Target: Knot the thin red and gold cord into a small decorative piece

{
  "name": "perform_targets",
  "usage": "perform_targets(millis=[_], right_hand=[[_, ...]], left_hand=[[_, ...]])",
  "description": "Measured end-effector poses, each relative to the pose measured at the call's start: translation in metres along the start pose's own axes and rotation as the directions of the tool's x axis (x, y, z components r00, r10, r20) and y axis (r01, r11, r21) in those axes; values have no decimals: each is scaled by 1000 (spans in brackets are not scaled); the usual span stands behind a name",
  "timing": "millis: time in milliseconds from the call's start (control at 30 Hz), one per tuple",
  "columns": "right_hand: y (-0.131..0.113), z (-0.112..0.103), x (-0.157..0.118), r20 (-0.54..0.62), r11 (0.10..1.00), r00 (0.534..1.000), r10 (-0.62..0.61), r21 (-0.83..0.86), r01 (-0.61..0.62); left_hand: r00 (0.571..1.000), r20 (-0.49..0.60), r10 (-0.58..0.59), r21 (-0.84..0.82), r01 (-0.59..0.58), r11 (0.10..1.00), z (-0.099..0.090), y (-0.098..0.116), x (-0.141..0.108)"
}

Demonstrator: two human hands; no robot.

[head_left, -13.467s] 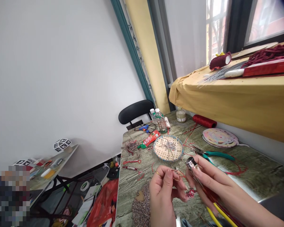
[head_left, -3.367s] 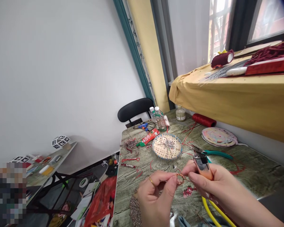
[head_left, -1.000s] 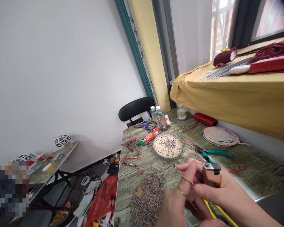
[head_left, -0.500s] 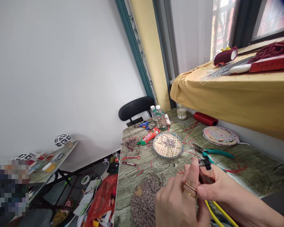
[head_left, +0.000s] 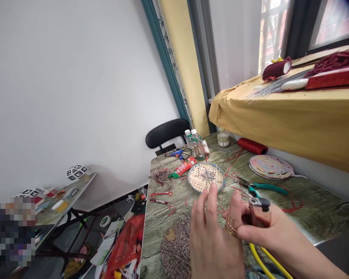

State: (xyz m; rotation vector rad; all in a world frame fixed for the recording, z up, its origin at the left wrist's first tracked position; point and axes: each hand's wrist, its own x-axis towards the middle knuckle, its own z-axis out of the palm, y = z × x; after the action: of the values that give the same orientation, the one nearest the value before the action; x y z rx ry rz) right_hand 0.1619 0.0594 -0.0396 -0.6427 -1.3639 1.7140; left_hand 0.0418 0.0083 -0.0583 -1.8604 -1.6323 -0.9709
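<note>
My left hand [head_left: 216, 240] is in front of me at the lower middle, its back toward me. Several of its fingers stretch forward and apart, and its rings sit close to my right thumb. My right hand [head_left: 275, 228] is closed around a reddish-brown lighter [head_left: 260, 217] with a metal top; no flame shows. The fingers of both hands meet near the rings, and whether anything thin lies between them is hidden. Left of my left hand rests a round mat of mottled yarn [head_left: 176, 248]. Beyond my fingertips sits a woven basket [head_left: 196, 180] with thread in it.
Teal-handled pliers [head_left: 269, 187] and red cord lie just past my right hand. Further back stand bottles [head_left: 197, 145], a jar [head_left: 223, 138], a red thread spool [head_left: 253, 146] and a pale coiled disc [head_left: 270, 167]. A yellow-clothed ledge [head_left: 285, 124] overhangs the table's right side.
My left fingers have uncurled and stretched forward. My right hand has shifted slightly right and down with the lighter, which now shows more. The things on the table have stayed put.
</note>
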Motion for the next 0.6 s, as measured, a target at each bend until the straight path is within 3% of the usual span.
perform_targets(millis=[133,267,367,467,600], right_hand=[[-2,6,-3,-35,997,999,41,59,-38],[-3,7,-2,-216,984,975,54,179,-15],[-4,-1,2,-330,964,938,105,264,-15],[-7,-11,5,-378,948,912,160,316,-36],[-11,-10,3,-357,934,912,201,350,-69]], left_hand=[[998,61,20,-22,-18,1000,-2,-3,1],[999,44,16,18,-16,1000,-1,-3,2],[995,14,102,48,-102,994,-3,-1,5],[978,-32,206,-37,-207,978,-6,4,8],[971,-113,213,-214,-233,949,-8,8,9]])
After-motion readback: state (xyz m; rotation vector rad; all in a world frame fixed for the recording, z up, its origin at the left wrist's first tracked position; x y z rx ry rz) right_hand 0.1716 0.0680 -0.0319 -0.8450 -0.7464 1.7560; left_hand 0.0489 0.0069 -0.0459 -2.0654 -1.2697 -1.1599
